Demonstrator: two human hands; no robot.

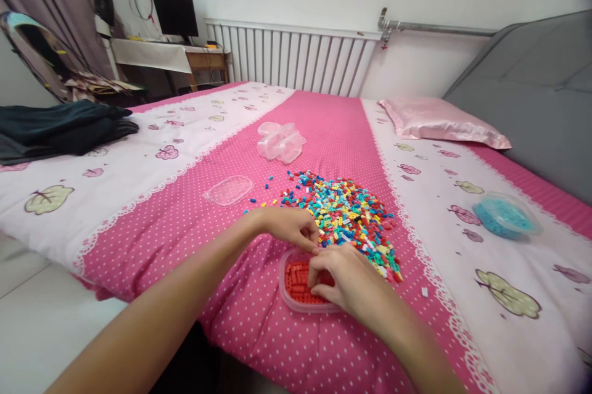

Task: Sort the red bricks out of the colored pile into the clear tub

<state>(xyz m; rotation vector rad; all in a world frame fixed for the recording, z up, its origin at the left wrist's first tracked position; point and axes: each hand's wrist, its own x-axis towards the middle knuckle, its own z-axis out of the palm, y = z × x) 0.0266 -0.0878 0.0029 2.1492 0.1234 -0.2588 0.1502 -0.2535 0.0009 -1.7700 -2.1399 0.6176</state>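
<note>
1. Red bricks (296, 280), in the head view, lie packed in a clear tub (303, 306) directly under the right hand (346, 270) and just nearer the wearer than the left hand (292, 227).
2. Right hand: fingers and thumb curl together over the tub, covering its right side; whether a brick is pinched between them cannot be told.
3. Left hand: fingers bent inward, fingertips meeting those of the right hand above the tub's far edge; what they hold, if anything, is hidden.
4. Just beyond both hands spreads a loose heap of mixed bricks (345, 206) in blue, green, yellow, red and white; the hands block part of its near edge.
5. Past the left hand, to its left, a clear lid (230, 190) lies flat, with a few stray bricks near it.
6. Farther beyond the left hand sits a cluster of clear plastic containers (280, 142).
7. Well to the right of the right hand stands a tub of blue bricks (506, 216); nearer that hand lies one white brick (424, 291).
8. Beneath everything near the hands is a pink dotted bedcover (185, 246). Far beyond the right hand rests a pink pillow (446, 121); far left of the left hand, dark clothing (60, 129).
</note>
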